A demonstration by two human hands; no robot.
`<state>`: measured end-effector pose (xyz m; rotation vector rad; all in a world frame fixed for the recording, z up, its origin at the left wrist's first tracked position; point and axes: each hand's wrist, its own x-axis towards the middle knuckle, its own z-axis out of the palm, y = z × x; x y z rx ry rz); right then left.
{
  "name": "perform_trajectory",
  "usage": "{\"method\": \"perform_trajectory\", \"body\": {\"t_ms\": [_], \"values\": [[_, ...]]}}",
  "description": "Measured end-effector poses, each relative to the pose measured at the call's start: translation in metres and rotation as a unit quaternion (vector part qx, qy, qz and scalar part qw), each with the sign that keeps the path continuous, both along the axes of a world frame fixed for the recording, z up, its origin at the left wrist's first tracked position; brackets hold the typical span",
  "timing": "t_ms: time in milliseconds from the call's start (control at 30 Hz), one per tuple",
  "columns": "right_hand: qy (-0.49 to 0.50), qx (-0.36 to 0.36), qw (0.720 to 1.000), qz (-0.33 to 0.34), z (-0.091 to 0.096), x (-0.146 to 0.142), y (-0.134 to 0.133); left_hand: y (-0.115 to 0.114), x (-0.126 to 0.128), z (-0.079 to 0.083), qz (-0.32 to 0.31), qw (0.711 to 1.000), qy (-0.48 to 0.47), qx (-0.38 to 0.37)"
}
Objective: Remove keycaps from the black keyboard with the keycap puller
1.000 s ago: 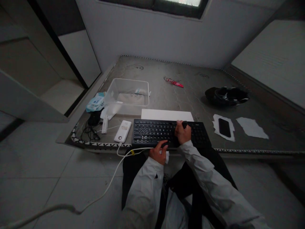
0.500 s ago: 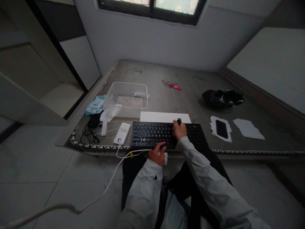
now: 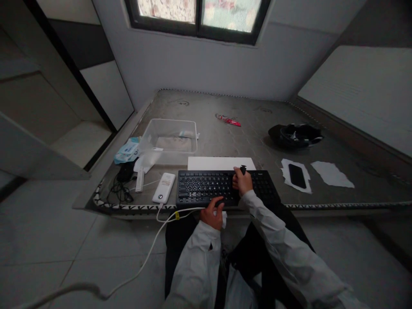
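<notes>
A black keyboard [image 3: 202,184] lies along the front edge of a grey mattress. My right hand [image 3: 243,183] is closed in a fist over its right half, around a small black tool [image 3: 243,169] whose flared top sticks up above the thumb. The tool's lower end is hidden. My left hand [image 3: 212,214] is at the keyboard's near edge, its index finger and thumb curved at the front row. Crumpled white tissue or cloth [image 3: 224,219] pokes out from under the left palm, and its other fingers are tucked out of sight.
Behind the keyboard lies a white flat box [image 3: 219,163]. To the left are a white power bank [image 3: 164,188] with a cable, a clear plastic bin [image 3: 172,159], a wipes pack [image 3: 127,151] and black cords [image 3: 120,191]. At right are a phone [image 3: 296,176] on paper and a black cap [image 3: 296,136].
The view has tilted up slightly, so everything sits a little lower in the picture. Both hands keep nearly the same places and grips at the keyboard.
</notes>
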<state>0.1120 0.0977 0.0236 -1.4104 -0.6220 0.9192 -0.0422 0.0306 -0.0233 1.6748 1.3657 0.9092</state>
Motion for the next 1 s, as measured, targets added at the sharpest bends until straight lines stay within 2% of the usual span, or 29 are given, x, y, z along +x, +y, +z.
{"method": "perform_trajectory", "body": {"t_ms": [67, 167, 233, 467, 833, 1000], "values": [[0.019, 0.048, 0.999, -0.006, 0.000, -0.002, -0.009, 0.000, 0.000, 0.000, -0.002, 1.000, -0.005, 0.006], [0.030, 0.127, 0.991, 0.023, 0.001, -0.005, -0.022, 0.000, 0.000, -0.001, -0.005, 1.000, -0.014, 0.004], [0.030, 0.154, 0.987, 0.045, 0.001, -0.005, -0.028, 0.000, 0.000, -0.002, -0.007, 1.000, -0.017, -0.002], [0.000, 0.174, 0.979, 0.109, 0.001, 0.001, -0.037, 0.001, 0.000, -0.002, -0.008, 1.000, -0.025, -0.004], [0.026, 0.193, 0.975, 0.106, 0.003, 0.000, -0.061, 0.001, 0.000, -0.003, -0.006, 1.000, -0.026, -0.007], [0.083, 0.201, 0.970, 0.105, 0.018, 0.003, -0.069, 0.001, 0.001, 0.002, 0.001, 1.000, -0.023, -0.016]]}}
